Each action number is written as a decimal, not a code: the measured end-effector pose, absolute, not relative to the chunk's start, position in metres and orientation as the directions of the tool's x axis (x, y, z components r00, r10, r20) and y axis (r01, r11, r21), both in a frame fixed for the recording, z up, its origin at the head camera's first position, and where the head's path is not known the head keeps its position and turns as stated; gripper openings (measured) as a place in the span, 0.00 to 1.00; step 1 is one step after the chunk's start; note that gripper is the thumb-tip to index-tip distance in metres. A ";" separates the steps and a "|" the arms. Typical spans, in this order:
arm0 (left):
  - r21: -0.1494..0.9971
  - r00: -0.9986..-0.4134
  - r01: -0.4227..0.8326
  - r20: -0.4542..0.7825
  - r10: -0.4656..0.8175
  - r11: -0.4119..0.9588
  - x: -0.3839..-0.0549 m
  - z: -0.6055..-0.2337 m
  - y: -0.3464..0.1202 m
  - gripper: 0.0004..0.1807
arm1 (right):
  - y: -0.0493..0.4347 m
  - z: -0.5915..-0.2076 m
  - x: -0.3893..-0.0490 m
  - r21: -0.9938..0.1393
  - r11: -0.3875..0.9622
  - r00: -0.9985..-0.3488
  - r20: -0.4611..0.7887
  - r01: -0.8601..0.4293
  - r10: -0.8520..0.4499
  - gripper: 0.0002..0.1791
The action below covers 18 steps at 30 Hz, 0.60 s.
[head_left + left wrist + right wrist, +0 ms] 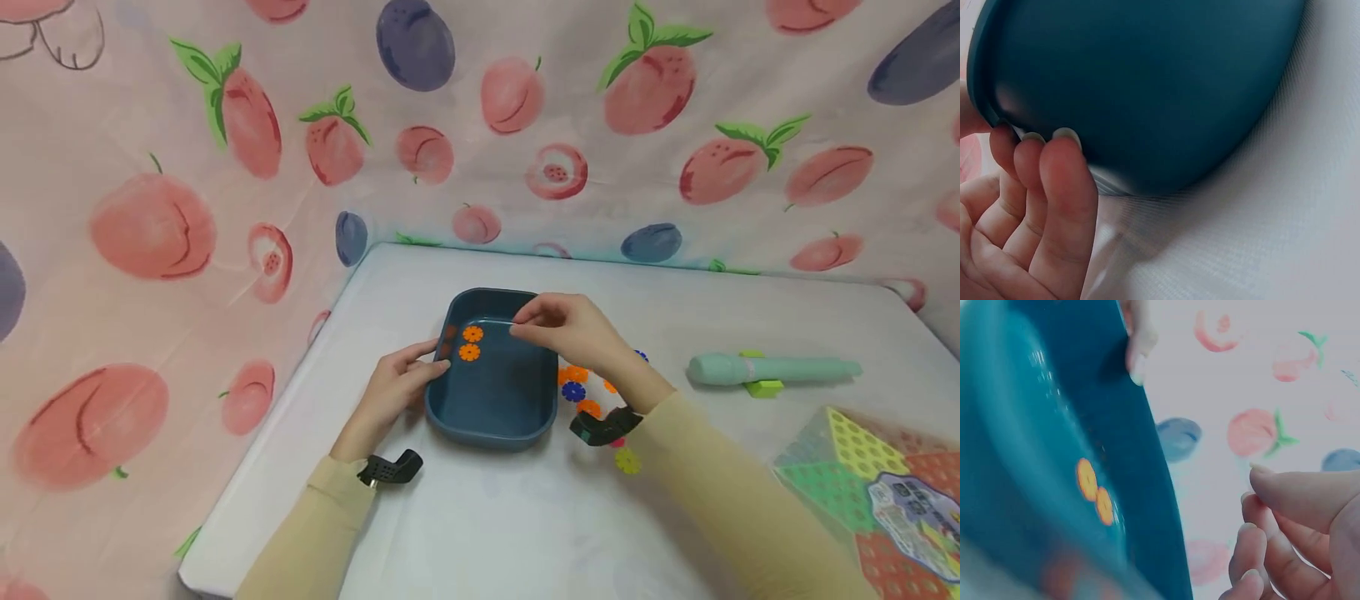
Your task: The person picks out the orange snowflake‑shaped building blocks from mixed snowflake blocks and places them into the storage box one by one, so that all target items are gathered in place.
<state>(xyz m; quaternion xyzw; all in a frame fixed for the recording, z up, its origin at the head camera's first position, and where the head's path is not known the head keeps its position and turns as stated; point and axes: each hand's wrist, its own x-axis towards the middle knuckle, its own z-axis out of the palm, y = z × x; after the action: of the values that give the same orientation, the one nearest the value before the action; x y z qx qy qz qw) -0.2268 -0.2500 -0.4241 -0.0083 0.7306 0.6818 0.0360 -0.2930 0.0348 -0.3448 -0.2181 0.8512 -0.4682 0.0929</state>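
A dark blue tray (495, 404) lies on the white table. My left hand (401, 379) grips its left rim, thumb over the edge and fingers (1066, 194) against the outer wall. Inside, near that side, two orange notched discs (471, 343) lie next to each other, and their reflections show on the wall. Above the tray's far right part hovers my right hand (573, 325). Its thumb and fingers (1297, 494) are loosely bent, with nothing visible between them. Right of the tray are several loose discs, among them a blue disc (573, 392) and a yellow disc (628, 461).
A mint-green stick-shaped device (802, 370) rests on a lime-green stand (765, 389) at the right. In front of it lies a clear package (817, 467) with coloured, dotted panels. Fruit-printed cloth (480, 167) hangs behind the table and at its left.
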 end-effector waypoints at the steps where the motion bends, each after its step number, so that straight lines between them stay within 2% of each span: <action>1: 0.996 -0.998 -0.056 -0.059 0.038 0.073 -0.227 -0.424 -0.251 0.30 | 0.043 -0.346 -0.291 -0.841 0.469 -0.895 0.039 -0.269 -0.443 0.12; 7: 0.994 -0.998 -0.049 -0.054 0.045 0.099 -0.230 -0.423 -0.249 0.31 | 0.105 -0.363 -0.280 -0.850 0.492 -0.952 0.031 -0.185 -0.303 0.20; 12: 0.994 -0.996 -0.071 -0.074 0.041 0.078 -0.232 -0.424 -0.249 0.31 | 0.144 -0.371 -0.275 -0.840 0.525 -0.977 0.027 -0.138 -0.214 0.22; 15: 0.994 -0.996 -0.080 -0.083 0.041 0.070 -0.231 -0.426 -0.250 0.31 | 0.157 -0.374 -0.276 -0.812 0.570 -0.979 0.008 -0.125 -0.203 0.21; 18: 0.994 -0.995 -0.088 -0.091 0.035 0.067 -0.230 -0.426 -0.251 0.30 | 0.164 -0.380 -0.279 -0.751 0.643 -0.967 -0.024 -0.149 -0.252 0.19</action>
<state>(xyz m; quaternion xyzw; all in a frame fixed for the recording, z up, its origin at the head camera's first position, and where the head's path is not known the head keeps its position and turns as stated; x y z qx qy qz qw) -0.2301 -0.2514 -0.4260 -0.0184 0.7289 0.6829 0.0450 -0.2791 0.1638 -0.3803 -0.1111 0.9041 -0.4077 0.0631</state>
